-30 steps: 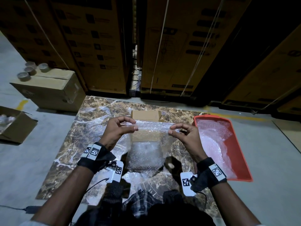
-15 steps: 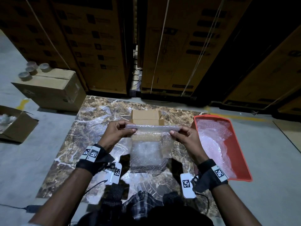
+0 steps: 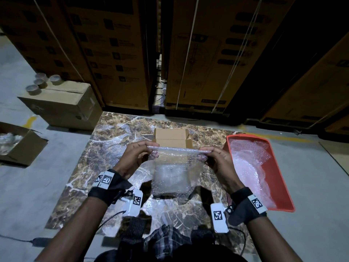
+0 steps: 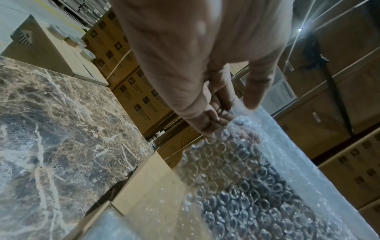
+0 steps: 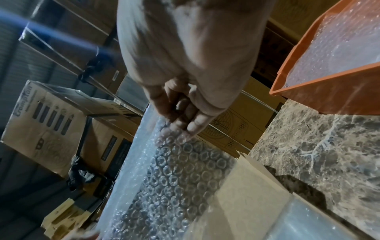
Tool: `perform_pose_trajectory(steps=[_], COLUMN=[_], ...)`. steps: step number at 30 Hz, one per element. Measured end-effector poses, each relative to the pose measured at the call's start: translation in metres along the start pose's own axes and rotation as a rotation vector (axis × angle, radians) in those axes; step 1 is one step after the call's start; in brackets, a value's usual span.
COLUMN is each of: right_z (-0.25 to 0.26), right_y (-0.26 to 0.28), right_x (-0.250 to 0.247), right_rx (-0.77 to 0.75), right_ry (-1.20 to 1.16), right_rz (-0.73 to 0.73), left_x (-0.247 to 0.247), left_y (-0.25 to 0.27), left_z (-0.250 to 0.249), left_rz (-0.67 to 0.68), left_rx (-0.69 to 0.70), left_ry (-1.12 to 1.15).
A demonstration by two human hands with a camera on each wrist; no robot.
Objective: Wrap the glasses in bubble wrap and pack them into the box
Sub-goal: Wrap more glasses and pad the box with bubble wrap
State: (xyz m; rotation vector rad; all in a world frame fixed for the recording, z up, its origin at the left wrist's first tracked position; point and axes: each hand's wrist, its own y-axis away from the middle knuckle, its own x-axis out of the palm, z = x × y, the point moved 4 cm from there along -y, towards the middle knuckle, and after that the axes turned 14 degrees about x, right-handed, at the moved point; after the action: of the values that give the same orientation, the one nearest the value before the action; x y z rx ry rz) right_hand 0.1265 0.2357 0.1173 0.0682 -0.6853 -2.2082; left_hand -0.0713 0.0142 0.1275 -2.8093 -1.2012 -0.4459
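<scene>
A clear sheet of bubble wrap (image 3: 172, 174) hangs stretched between my two hands above the marble table. My left hand (image 3: 137, 155) pinches its upper left corner, thumb on top, fingers curled behind (image 4: 213, 116). My right hand (image 3: 214, 157) pinches the upper right corner in the same way (image 5: 183, 118). The top edge of the sheet is folded into a narrow band. Behind and under it stands the small open cardboard box (image 3: 172, 138), seen through the wrap (image 4: 148, 183) (image 5: 246, 191). No glasses show in any view.
An orange tray (image 3: 283, 190) holding more bubble wrap sits on the table's right side (image 5: 320, 91). On the floor to the left are a closed carton (image 3: 62, 106) with tape rolls (image 3: 40, 84) and an open box (image 3: 17, 146). Tall stacked cartons stand behind the table.
Both hands have lowered slightly and rolled the sheet's top edge over into a fold. The wrap now hangs flatter and tauter in front of the small box.
</scene>
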Motion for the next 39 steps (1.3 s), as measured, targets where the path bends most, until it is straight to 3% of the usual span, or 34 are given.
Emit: perform_pose_trajectory(steps=[6, 11, 17, 22, 28, 39], right_z=[0.002, 0.003, 0.001, 0.001, -0.009, -0.002], right_y=[0.004, 0.010, 0.011, 0.008, 0.005, 0.002], right_x=[0.001, 0.003, 0.000, -0.002, -0.003, 0.002], right_rx=[-0.037, -0.119, -0.157, -0.090, 0.007, 0.011], right_ry=[0.050, 0.108, 0.201, 0.195, 0.153, 0.067], right_rz=[-0.031, -0.030, -0.063, -0.050, -0.030, -0.028], left_x=[0.005, 0.004, 0.001, -0.002, 0.000, -0.001], left_y=[0.003, 0.001, -0.006, -0.007, -0.005, -0.009], left_z=[-0.006, 0.002, 0.009, 0.014, 0.017, 0.012], left_rz=[-0.023, -0.001, 0.012, 0.065, 0.033, -0.010], left_rx=[0.020, 0.076, 0.044, 0.003, -0.020, 0.007], left_ry=[0.066, -0.121, -0.162, -0.156, -0.172, -0.084])
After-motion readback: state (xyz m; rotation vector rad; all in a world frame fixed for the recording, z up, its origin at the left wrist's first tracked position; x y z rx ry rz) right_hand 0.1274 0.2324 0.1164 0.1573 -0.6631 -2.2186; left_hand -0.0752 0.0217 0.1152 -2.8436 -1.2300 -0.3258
